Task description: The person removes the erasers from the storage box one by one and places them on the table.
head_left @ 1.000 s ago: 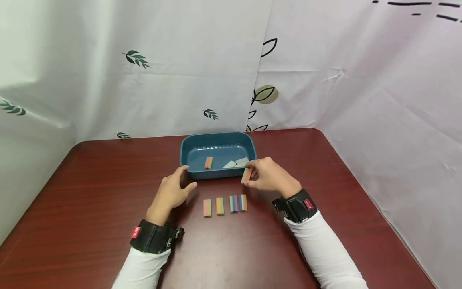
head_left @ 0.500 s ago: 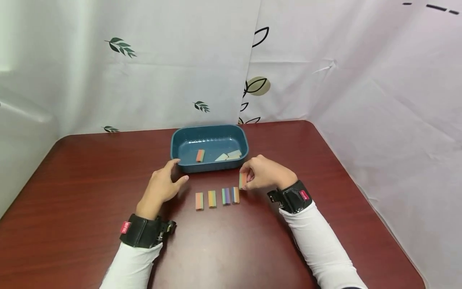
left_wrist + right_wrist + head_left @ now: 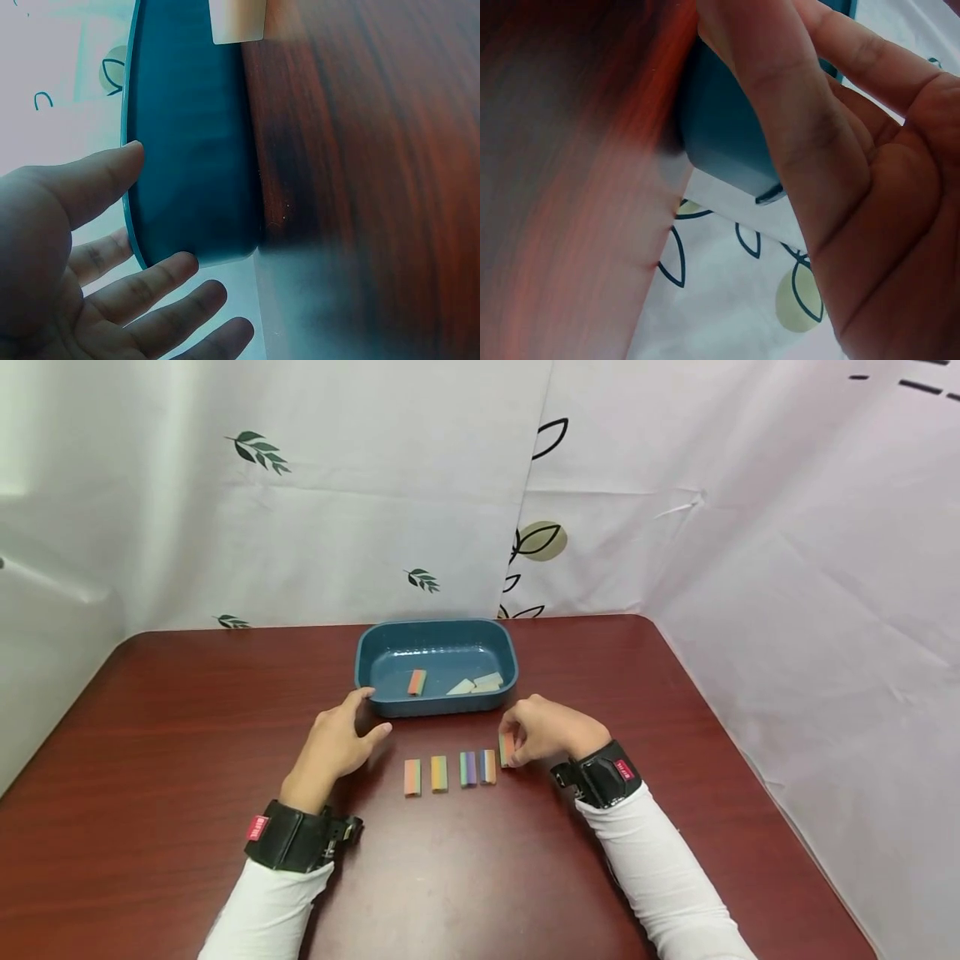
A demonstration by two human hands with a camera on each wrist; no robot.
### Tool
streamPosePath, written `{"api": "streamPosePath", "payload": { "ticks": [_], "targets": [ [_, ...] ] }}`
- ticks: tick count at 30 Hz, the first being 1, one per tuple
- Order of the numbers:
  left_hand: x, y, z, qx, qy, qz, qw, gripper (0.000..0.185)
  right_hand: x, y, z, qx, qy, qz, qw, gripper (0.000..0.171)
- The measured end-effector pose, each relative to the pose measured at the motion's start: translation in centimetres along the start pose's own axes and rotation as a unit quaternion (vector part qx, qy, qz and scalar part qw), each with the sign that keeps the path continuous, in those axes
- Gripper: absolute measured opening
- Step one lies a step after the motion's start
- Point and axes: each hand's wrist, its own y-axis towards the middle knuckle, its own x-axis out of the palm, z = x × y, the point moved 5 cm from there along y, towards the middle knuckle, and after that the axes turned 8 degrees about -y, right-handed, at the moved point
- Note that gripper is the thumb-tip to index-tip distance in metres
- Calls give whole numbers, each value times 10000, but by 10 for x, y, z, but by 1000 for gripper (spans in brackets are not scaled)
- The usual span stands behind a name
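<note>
Several small striped blocks (image 3: 447, 772) lie in a row on the dark red table (image 3: 150, 735). At the right end of that row my right hand (image 3: 542, 733) pinches another striped block (image 3: 507, 749), low over the table. A blue tray (image 3: 438, 635) behind the row holds an orange block (image 3: 416, 682) and two pale wedge pieces (image 3: 474, 683). My left hand (image 3: 341, 739) rests with relaxed fingers beside the tray's near left corner (image 3: 199, 225) and holds nothing. The right wrist view shows my fingers (image 3: 795, 112) close up, with the block hidden behind them.
A white cloth with leaf prints (image 3: 420, 510) hangs behind and along the right side of the table. Bare tabletop lies to the left, to the right and in front of the row.
My right hand has carried the striped block from the tray's near right corner down toward the right end of the row. The left hand has stayed beside the tray.
</note>
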Motion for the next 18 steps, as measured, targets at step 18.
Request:
{"api": "streamPosePath", "payload": {
  "ticks": [18],
  "targets": [
    [0, 2, 0, -51, 3, -31, 10000, 67, 10, 8, 6, -66, 65, -141, 9999, 35]
  ]
}}
